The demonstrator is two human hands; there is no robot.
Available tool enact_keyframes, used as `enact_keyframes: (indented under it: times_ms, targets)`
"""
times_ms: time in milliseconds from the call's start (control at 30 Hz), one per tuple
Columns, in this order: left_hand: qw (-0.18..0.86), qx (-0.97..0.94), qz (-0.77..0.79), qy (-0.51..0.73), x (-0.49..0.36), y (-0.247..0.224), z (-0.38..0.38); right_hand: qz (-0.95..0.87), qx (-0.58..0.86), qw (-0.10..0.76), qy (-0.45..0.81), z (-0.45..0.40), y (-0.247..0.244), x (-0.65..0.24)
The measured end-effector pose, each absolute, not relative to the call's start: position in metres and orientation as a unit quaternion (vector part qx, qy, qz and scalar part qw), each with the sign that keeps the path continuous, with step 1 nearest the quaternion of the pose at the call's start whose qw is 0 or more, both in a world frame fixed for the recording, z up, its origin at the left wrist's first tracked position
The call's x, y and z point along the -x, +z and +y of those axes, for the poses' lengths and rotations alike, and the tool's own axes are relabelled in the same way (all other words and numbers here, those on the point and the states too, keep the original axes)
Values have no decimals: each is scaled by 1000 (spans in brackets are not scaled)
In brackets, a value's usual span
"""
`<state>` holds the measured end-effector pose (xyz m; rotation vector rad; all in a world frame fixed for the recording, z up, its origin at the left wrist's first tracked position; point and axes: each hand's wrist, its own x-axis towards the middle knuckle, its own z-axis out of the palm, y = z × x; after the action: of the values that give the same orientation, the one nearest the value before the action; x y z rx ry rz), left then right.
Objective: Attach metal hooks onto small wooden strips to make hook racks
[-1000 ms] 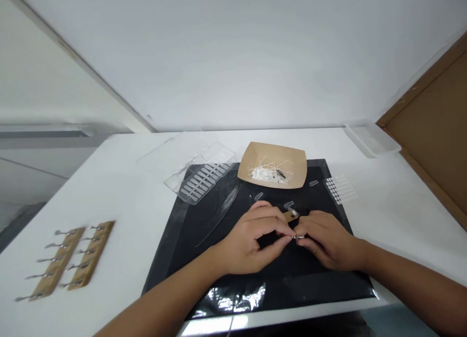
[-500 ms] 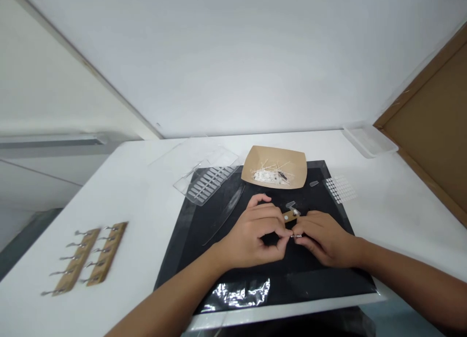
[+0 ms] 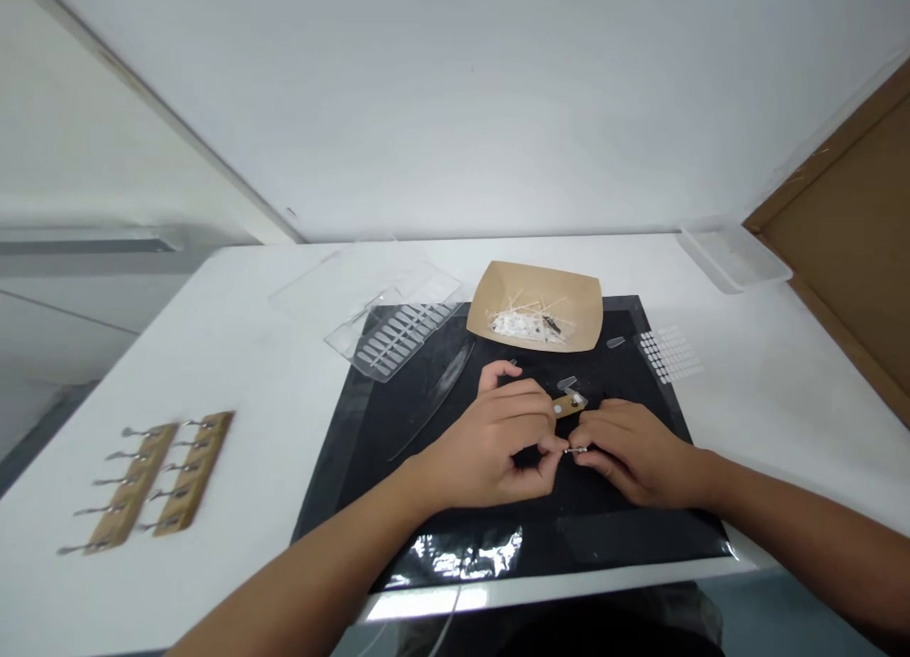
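The mat [image 3: 561,534] is black, with a greyer border and white glare along its near edge. It lies against the plain white of the tabletop [image 3: 277,373]. The paper tray [image 3: 498,282] is light tan; the bits in it [image 3: 526,327] are mostly white, flecked with black. Pale, frosted bars line the clear nail-tip sheet [image 3: 402,342] in paired rows. White ovals form a grid on the adhesive tab sheet [image 3: 668,354]. The wooden racks [image 3: 186,486] are honey-brown with silvery clips [image 3: 186,467]; the metal piece [image 3: 577,449] is silvery too.

Bare hands [image 3: 476,448] [image 3: 636,453], bare wrists [image 3: 418,484] [image 3: 703,475], uncovered forearms [image 3: 313,572] [image 3: 800,524] widening toward the elbows
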<state>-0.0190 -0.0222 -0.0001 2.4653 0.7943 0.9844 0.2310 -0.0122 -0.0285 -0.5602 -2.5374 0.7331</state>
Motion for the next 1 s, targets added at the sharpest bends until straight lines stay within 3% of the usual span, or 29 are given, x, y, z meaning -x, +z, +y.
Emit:
enact_keyframes:
  times_ms: [333,1000]
  targets:
    - [137,-888,281,337,15,-1,-28,-921,187,200,277,-13,-26,-228]
    - [145,-894,279,319,16,-3,-27,-931,172,204,248,-12,-29,-229]
